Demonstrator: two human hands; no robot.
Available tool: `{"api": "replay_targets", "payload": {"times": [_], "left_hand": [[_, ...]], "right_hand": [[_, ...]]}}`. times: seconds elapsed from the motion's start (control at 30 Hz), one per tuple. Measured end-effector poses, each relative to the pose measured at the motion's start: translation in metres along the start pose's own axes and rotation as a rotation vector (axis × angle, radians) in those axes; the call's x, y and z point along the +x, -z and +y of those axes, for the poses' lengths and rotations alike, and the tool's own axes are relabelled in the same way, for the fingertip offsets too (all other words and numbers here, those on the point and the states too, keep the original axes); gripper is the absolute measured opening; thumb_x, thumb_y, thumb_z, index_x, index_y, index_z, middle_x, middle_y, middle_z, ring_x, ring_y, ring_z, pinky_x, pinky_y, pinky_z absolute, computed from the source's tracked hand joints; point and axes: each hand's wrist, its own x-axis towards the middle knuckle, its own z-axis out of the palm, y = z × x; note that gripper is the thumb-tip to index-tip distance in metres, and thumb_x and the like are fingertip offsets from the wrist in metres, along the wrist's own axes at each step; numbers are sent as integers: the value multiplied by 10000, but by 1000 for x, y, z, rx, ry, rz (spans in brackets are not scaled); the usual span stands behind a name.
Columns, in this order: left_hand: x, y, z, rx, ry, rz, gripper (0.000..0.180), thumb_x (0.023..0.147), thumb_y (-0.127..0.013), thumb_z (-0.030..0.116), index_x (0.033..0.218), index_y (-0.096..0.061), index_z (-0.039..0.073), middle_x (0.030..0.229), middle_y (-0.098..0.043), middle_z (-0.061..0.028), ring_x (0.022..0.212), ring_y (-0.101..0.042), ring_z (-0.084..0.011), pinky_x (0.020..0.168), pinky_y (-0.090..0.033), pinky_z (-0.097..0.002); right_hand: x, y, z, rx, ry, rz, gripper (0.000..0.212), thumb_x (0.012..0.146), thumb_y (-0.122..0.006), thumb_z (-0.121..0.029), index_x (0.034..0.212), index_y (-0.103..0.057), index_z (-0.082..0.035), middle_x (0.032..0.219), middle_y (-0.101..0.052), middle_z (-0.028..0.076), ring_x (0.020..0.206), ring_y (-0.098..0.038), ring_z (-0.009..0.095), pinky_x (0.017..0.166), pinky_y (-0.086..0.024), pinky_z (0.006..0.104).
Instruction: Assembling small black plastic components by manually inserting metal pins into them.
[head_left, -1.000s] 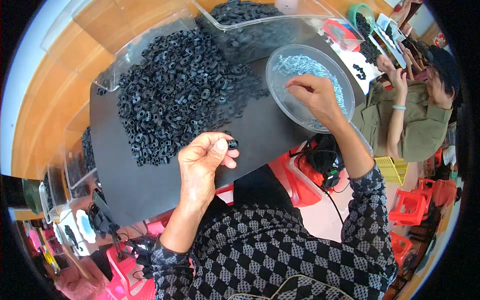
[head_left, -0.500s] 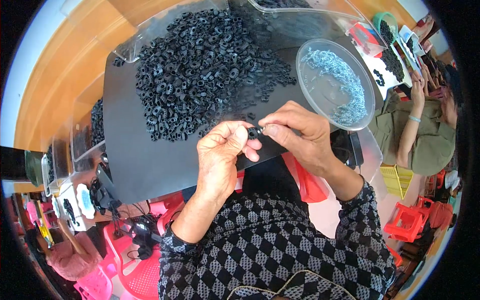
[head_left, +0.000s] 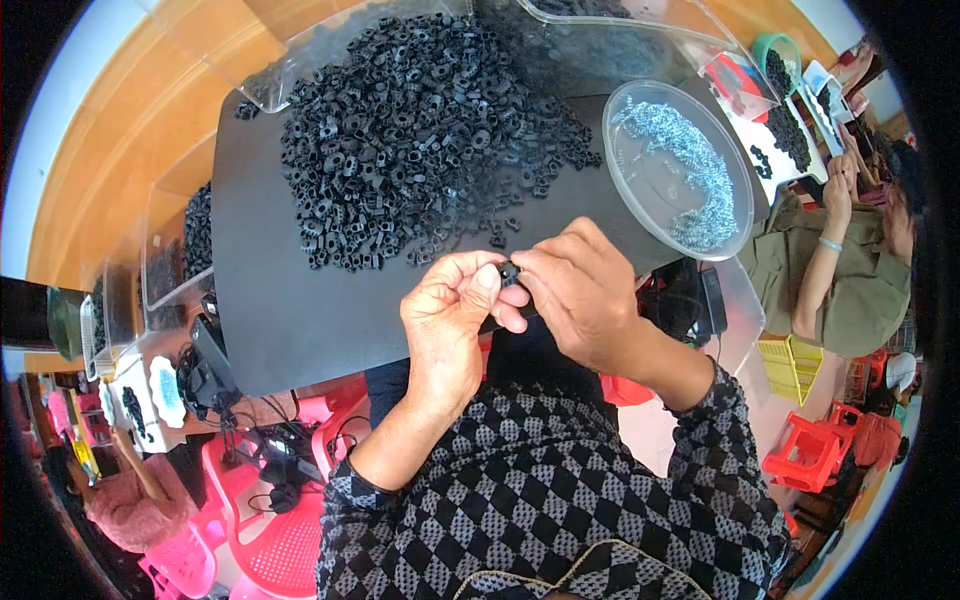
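A small black plastic part is pinched between the thumb and fingers of my left hand, above the table's near edge. My right hand is closed, its thumb and fingertip pressed against the right side of that part. Whatever sits between the right fingertips is hidden now. Beyond both hands a large heap of similar black plastic parts covers the far side of the dark table. To the right, a round clear plastic tray carries many tiny shiny metal pieces.
Clear plastic bins stand along the table's far edge. Another bin of black parts is at the left. People sit on both sides, one in a green top. Pink chairs, red stools and a yellow crate surround me.
My right fingertips have closed in on the black part; a shiny metal bit seen between them before is now hidden. My left hand still holds the part. The view has shifted slightly.
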Motion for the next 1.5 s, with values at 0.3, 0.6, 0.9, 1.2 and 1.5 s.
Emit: {"api": "replay_targets", "payload": {"times": [0.3, 0.6, 0.9, 1.2, 1.5], "left_hand": [[-9, 3, -2, 25, -6, -48, 174, 918, -556, 56, 1037, -561, -70, 852, -647, -135, 647, -620, -153, 622, -523, -251], [-7, 9, 6, 86, 5, -17, 136, 873, -608, 45, 974, -583, -42, 850, -664, -140, 619, -624, -161, 620, -515, -249], [-3, 10, 9, 99, -3, -13, 138, 874, -605, 46, 977, -585, -43, 856, -663, -150, 619, -624, -163, 621, -514, -248], [1, 10, 5, 69, -74, -42, 165, 852, -622, 23, 1000, -597, -47, 852, -661, -135, 650, -620, -151, 631, -517, -250], [-2, 8, 5, 119, -130, -52, 189, 843, -632, 6, 1023, -608, -50, 872, -654, -106, 696, -624, -150, 657, -538, -257]], "right_hand": [[-11, -8, -16, -20, -93, -90, 404, 632, -624, -6, 1029, -579, 49, 893, -583, 120, 750, -528, 299, 630, -466, 371], [3, -3, 30, -199, -229, -122, 199, 728, -667, -35, 923, -634, -20, 778, -579, 107, 730, -536, 282, 628, -436, 372], [1, -11, 37, -238, -260, -182, 159, 683, -702, -75, 790, -587, -48, 789, -545, 100, 779, -525, 288, 650, -447, 396], [24, 24, -1, 329, -557, -270, 135, 745, -650, -12, 851, -567, -10, 737, -548, 75, 617, -567, 149, 530, -449, 270], [28, 25, -3, 413, -518, -325, 120, 750, -644, -2, 845, -571, 0, 748, -554, 75, 610, -553, 136, 545, -452, 263]]}}
